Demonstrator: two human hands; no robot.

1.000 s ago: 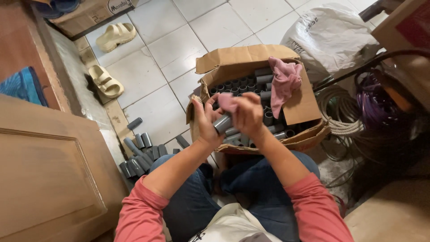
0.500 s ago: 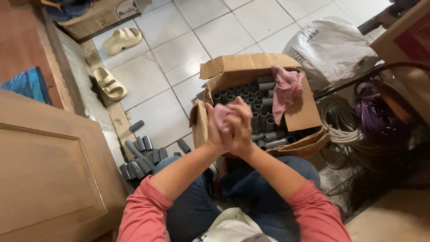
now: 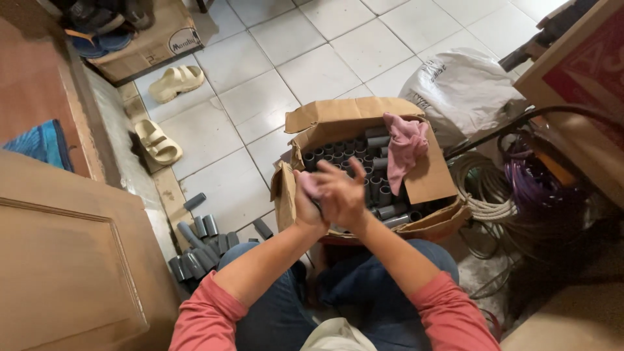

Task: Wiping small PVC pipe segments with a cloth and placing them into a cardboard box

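Rubbing seems to be the step in hand: the left hand (image 3: 307,205) and the right hand (image 3: 343,194) are pressed together above the near-left corner of the open cardboard box (image 3: 426,179), with a bit of pink cloth (image 3: 308,185) showing between them. The left hand is clenched around that cloth; a grey pipe fitting may be inside it, but the palms hide it. The right hand lies over the left with fingers spread, and whether it grips anything cannot be told. The box is packed with grey pipe fittings (image 3: 374,170) standing on end, and a second pink rag (image 3: 404,144) hangs over its far-right edge. More grey fittings (image 3: 198,248) lie in a loose pile on the tiled floor beside the person's left knee. Judging by this, the next move calls for parting the hands and keeping a firm hold on whatever is wrapped in the cloth.
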